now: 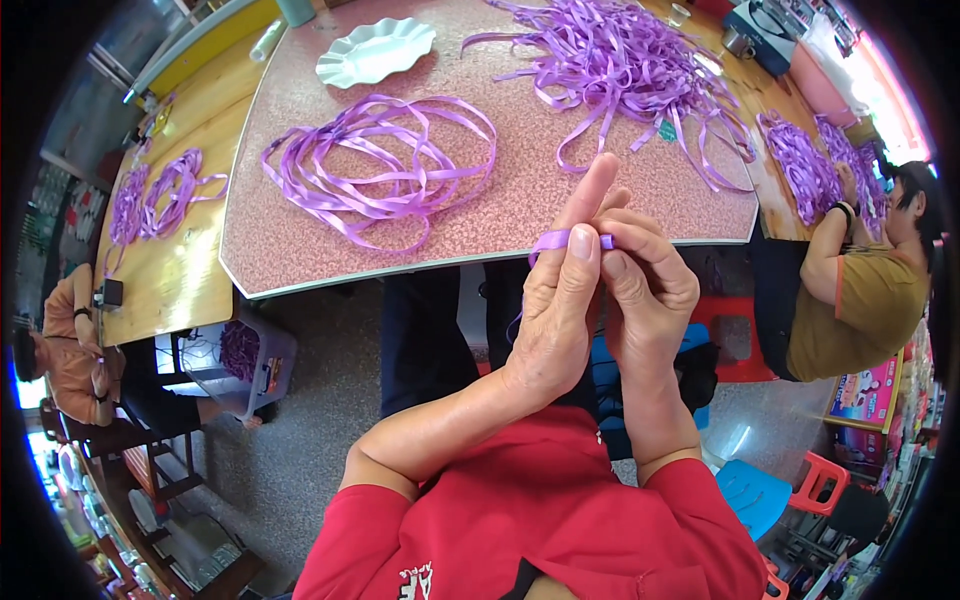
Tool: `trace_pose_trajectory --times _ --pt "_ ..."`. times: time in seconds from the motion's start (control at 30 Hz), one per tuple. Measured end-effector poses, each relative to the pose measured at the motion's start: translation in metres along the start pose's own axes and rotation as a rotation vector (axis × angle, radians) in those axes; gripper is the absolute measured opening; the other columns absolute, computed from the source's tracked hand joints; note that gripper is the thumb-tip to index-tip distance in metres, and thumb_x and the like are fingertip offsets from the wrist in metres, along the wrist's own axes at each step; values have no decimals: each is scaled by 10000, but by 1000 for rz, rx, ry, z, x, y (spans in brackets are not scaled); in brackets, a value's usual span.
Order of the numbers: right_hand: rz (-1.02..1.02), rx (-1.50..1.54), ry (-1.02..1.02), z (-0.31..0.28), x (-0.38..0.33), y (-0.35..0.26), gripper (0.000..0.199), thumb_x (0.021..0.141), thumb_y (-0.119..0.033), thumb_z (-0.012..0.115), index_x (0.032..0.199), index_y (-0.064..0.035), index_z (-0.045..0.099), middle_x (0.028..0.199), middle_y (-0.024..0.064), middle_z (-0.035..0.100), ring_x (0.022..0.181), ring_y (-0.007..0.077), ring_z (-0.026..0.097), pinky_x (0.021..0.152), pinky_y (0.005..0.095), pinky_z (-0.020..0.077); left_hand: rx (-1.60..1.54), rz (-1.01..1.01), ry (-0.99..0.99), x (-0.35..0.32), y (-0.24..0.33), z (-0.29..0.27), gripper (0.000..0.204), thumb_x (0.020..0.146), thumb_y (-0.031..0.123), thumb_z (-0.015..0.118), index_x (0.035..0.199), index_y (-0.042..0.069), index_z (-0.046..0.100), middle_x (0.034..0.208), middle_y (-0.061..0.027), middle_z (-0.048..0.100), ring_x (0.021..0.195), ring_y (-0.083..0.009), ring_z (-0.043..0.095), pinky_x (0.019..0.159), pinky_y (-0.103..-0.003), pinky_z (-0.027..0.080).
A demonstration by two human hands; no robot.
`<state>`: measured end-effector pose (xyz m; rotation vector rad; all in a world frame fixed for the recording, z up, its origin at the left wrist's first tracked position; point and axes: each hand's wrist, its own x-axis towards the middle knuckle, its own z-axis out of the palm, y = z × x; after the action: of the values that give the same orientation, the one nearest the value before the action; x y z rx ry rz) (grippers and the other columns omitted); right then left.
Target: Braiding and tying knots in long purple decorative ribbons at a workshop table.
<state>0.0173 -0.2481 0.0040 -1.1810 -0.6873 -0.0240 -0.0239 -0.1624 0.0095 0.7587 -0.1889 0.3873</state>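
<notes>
Just off the near edge of the pink speckled table (520, 205), my two hands meet over a purple ribbon strap (549, 242). My left hand (557, 300) points its index finger up, with the strap passing across the fingers and under the thumb. Thumb and fingers of my right hand (645, 290) pinch the strap's short folded end beside the left thumb. The rest of this strap is mostly hidden behind my hands. A loose coil of purple straps (330, 170) lies on the table to the left. Farther right is a large tangled pile of purple straps (610, 60).
A white scalloped dish (375, 52) sits at the table's far left. On the right, a person in a mustard shirt (865, 300) handles purple strap bundles (800, 170); another person (75, 350) sits at left. A clear plastic bin (265, 365) and a blue stool (750, 495) stand below.
</notes>
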Motion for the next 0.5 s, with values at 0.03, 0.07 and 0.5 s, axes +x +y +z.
trace_pose_trajectory --times 0.03,0.07,0.5 --pt "1 4 -3 2 0 0 254 899 7 663 1152 28 661 1215 146 637 1078 183 620 950 293 491 15 29 8 -1 -1 -1 491 1083 244 325 1531 46 280 1583 -76 285 1403 -194 333 1160 -328 251" --pt "89 141 8 4 1 -2 233 895 22 666 1128 24 677 1190 121 642 1078 165 609 952 281 478 18 32 11 -1 -3 -4 491 1083 244 325 1531 46 280 1583 -76 285 1403 -194 333 1160 -328 251" --pt "351 1070 144 -38 18 1 272 988 -136 557 1242 -40 568 1319 137 571 1307 304 476 1135 524 343 -196 -1 118 -12 7 -31 541 1071 347 314 1544 98 235 1568 -121 305 1402 -240 346 1164 -405 247"
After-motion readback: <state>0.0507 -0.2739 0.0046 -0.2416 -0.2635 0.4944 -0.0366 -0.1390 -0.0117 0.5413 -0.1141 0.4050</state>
